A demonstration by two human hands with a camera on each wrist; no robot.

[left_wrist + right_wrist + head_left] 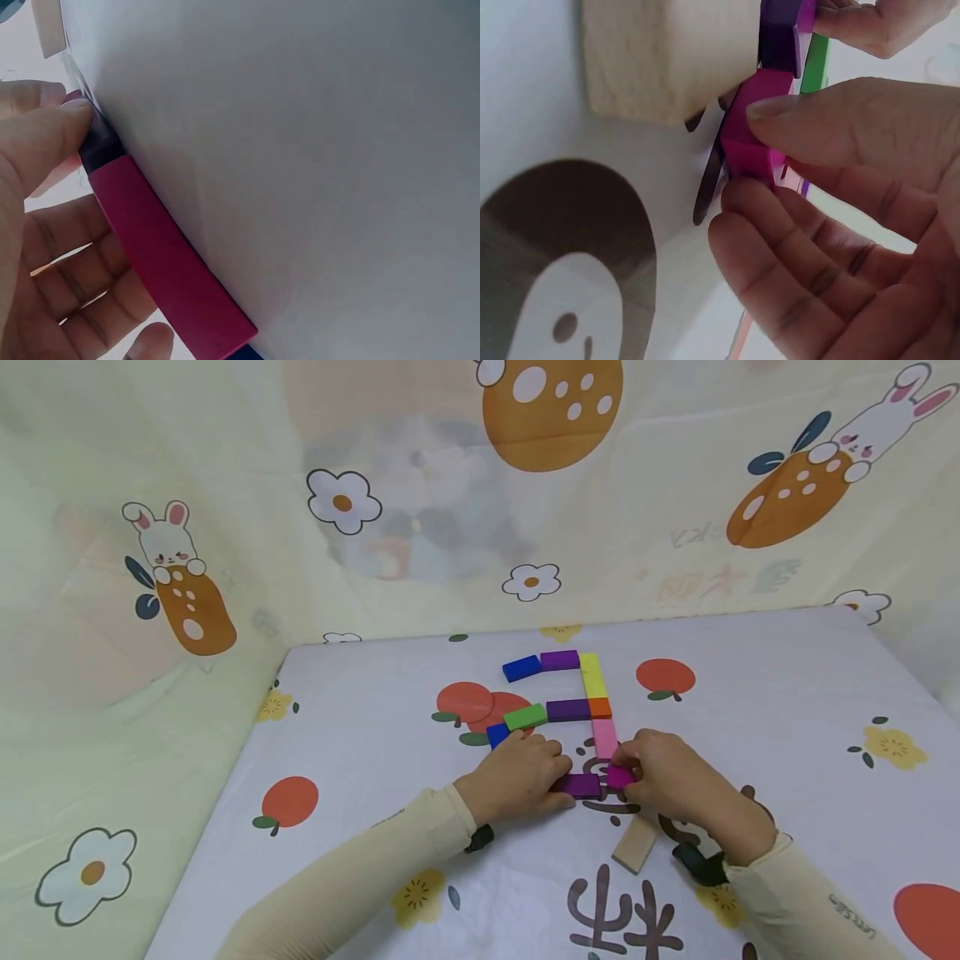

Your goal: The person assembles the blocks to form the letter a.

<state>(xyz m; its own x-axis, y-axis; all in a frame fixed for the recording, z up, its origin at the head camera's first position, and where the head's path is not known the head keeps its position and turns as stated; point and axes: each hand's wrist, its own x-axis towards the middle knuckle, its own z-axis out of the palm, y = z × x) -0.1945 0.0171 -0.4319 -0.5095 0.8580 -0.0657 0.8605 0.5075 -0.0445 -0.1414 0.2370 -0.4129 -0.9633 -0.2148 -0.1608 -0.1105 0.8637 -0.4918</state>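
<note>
My right hand (678, 785) pinches a small magenta block (620, 777) between thumb and fingertips, at the right end of a purple block (579, 786). On that purple block, the thumb and index finger of my left hand (517, 781) grip the left part. In the left wrist view a longer crimson block (169, 255) continues the row past the purple one, beside my other fingers; from the head it is hidden under the hand. A blue corner (251, 352) shows beyond it. A pink block (604, 738) lies just above the magenta one.
Further up, an orange block (599, 708), a yellow block (592, 675), purple (559, 660) and blue (522, 668) blocks form a line. A violet (568, 710), a green (526, 717) and another blue block (497, 735) branch left. A plain wooden block (635, 845) lies nearer me on the printed cloth.
</note>
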